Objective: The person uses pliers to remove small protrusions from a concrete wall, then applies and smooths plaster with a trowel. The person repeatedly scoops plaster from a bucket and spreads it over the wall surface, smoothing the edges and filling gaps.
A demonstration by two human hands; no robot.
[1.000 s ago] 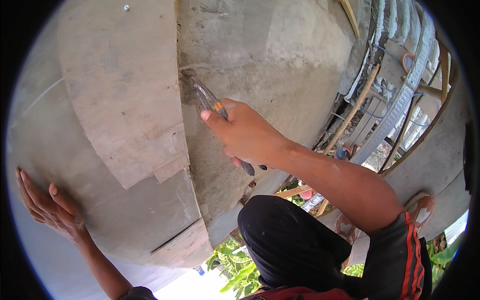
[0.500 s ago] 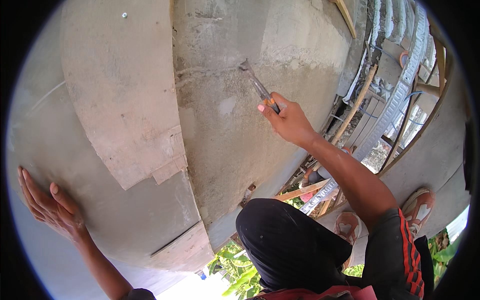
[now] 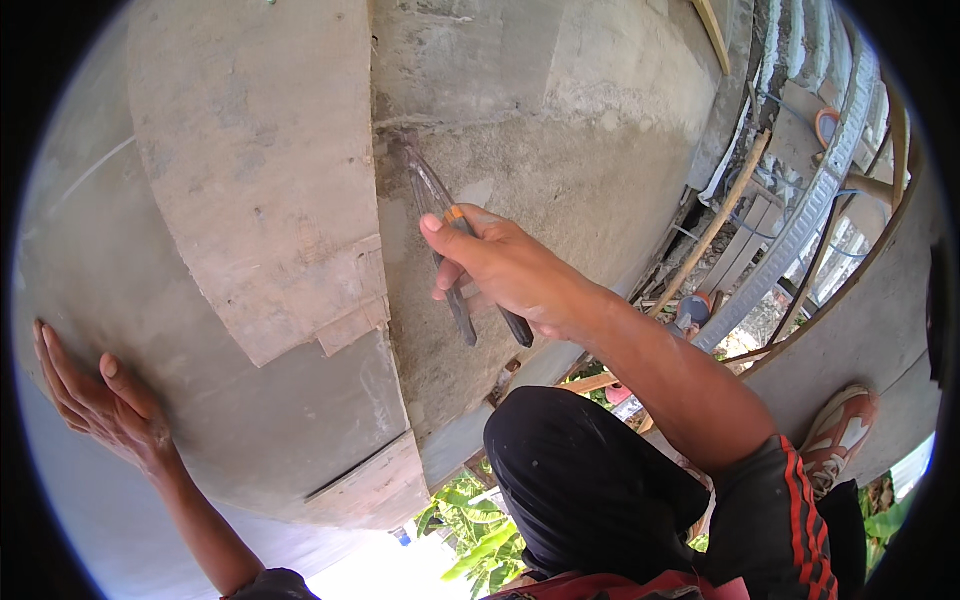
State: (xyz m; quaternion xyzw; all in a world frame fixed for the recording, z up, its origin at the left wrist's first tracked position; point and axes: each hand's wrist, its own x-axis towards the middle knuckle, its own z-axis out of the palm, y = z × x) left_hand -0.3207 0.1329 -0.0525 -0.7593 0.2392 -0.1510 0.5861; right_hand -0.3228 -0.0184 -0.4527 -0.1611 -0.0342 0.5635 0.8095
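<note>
"Hands first: how are they set?"

"Right hand [image 3: 510, 262]: wrapped around the pliers [image 3: 432, 182], thumb near their orange band [image 3: 456, 213]. Left hand [image 3: 105, 408]: holding nothing, fingers extended, thumb apart, apparently resting on the grey panel [image 3: 250, 430]."

"How should the pliers handle?"

"Probably as metal does: stiff, fairly heavy for their size, hardly fragile. Their dark handles [image 3: 463, 318] look smooth and could slip in a dusty palm. The surest hold is likely on the handles, below the band and clear of the head."

"And their position relative to the hands?"

"Within the right hand. The handle ends protrude below the palm, spread apart; the head projects past the thumb, up and leftward, at the wall [image 3: 560, 170], just beside the edge of the board [image 3: 260, 200]. Whether the jaws are parted, or touch the wall, cannot be told. The left hand lies well apart, beyond the board."

"Farther off?"

"To the right, a wooden pole [image 3: 715, 220], then a curved metal rail [image 3: 813, 205]."
</note>
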